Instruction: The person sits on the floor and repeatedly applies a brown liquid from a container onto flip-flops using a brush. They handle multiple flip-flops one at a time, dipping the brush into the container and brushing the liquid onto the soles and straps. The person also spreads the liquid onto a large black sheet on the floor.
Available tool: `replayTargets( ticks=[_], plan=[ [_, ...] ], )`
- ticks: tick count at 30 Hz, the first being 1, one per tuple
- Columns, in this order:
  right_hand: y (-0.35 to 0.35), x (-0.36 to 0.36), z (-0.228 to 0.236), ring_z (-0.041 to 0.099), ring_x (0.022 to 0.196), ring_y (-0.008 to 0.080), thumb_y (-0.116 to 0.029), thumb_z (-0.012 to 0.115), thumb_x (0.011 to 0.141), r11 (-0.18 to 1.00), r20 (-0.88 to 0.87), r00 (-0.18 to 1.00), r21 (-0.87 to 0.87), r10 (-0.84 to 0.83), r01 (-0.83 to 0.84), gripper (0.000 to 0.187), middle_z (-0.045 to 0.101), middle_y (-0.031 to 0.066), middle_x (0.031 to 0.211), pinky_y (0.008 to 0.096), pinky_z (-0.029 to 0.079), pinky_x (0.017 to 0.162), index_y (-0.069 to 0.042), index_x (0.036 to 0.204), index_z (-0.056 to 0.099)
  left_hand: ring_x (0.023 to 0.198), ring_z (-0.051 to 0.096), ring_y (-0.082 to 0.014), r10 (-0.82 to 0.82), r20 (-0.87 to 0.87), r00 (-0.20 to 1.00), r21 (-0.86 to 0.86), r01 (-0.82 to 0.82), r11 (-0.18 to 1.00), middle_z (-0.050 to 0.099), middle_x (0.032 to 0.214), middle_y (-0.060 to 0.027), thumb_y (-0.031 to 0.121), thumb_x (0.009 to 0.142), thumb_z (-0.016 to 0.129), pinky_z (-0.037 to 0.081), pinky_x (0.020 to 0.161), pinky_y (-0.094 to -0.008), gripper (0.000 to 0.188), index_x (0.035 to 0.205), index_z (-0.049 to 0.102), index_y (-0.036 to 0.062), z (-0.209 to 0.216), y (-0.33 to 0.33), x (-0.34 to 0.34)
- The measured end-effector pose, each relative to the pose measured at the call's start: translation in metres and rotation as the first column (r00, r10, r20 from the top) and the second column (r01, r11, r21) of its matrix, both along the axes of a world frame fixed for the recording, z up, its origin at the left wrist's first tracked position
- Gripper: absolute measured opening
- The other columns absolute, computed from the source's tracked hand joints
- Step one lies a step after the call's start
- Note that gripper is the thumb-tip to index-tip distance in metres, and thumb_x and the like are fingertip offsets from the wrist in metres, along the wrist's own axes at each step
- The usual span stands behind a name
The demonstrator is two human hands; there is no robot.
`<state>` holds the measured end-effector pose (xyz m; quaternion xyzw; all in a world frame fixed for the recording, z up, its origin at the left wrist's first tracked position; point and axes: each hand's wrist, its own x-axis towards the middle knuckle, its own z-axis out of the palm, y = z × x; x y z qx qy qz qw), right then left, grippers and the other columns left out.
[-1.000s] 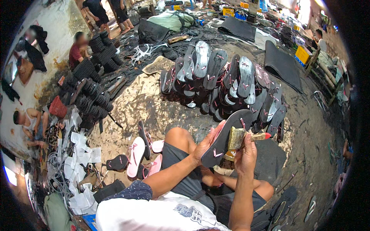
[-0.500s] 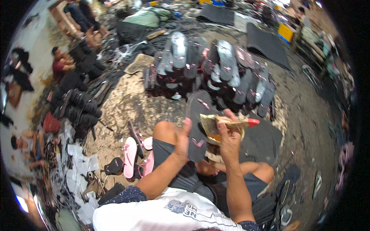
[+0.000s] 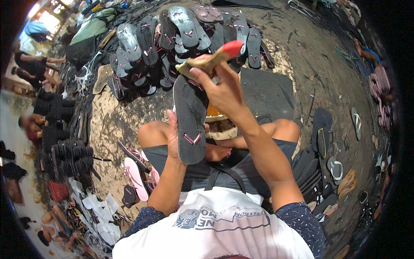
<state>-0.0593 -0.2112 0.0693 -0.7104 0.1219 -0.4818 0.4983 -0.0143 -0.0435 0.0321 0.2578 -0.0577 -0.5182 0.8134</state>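
Note:
My left hand (image 3: 172,136) grips the lower left side of a dark flip-flop sole (image 3: 188,116), held upright above my lap. Short pink strap ends show on the sole's face, near its lower and upper ends. In my right hand (image 3: 224,88) is a crusted, pale brush (image 3: 211,61) with a red handle tip. Its working end lies at the top edge of the sole; whether it touches cannot be made out. Partly hidden behind the sole and my right hand is a tub with orange stuff inside (image 3: 214,111).
Stacked dark flip-flops (image 3: 183,32) stand ahead on a stained board (image 3: 129,125). A dark mat (image 3: 267,93) lies to the right. Pink sandals (image 3: 136,178) rest by my left knee. Dark soles (image 3: 308,172) are at my right. Other people (image 3: 34,64) sit far left.
My right hand has brought the brush up and left, from beside the tub to the sole's upper end. The view has shifted, and more of the sole's face shows.

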Motion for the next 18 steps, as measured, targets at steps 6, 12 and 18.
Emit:
replayTargets(
  ticks=[6,12,18],
  plan=[
    [0.052,-0.042,-0.024,0.067,0.101,0.0255,-0.006,0.078,0.084,0.971,-0.027,0.984,-0.159,0.178,-0.181,0.028,0.071,0.0112,0.105,0.0371,0.05,0.091,-0.005,0.11,0.069,0.102,0.069,-0.0245,-0.098,0.008,0.995,-0.062,0.098,0.993,0.064,0.126,-0.0157,0.06,0.104,0.036,0.059,0.087,-0.0363,0.067,0.133,0.055,0.0033,-0.008,-0.003,0.026],
    [-0.03,-0.017,0.009,0.066,0.087,0.0115,-0.028,0.07,0.096,0.993,-0.247,0.969,0.113,-0.015,0.044,0.035,0.072,0.0073,0.098,0.0292,0.053,0.076,-0.001,0.117,0.066,0.1,0.071,-0.0298,0.059,0.076,0.995,0.058,-0.063,0.996,0.064,0.129,-0.018,0.053,0.106,0.039,0.062,0.08,-0.0418,0.062,0.14,0.051,0.0027,-0.024,0.006,0.003],
    [0.006,-0.031,-0.014,0.069,0.098,0.0178,-0.02,0.071,0.094,0.982,-0.028,1.0,0.187,-0.005,0.01,0.024,0.074,0.0085,0.103,0.0341,0.054,0.086,-0.003,0.111,0.068,0.115,0.065,-0.0275,0.025,0.097,0.995,-0.04,-0.021,0.999,0.057,0.138,-0.0161,0.049,0.107,0.04,0.06,0.092,-0.0449,0.058,0.148,0.041,0.009,-0.023,0.013,0.014]
  ],
)
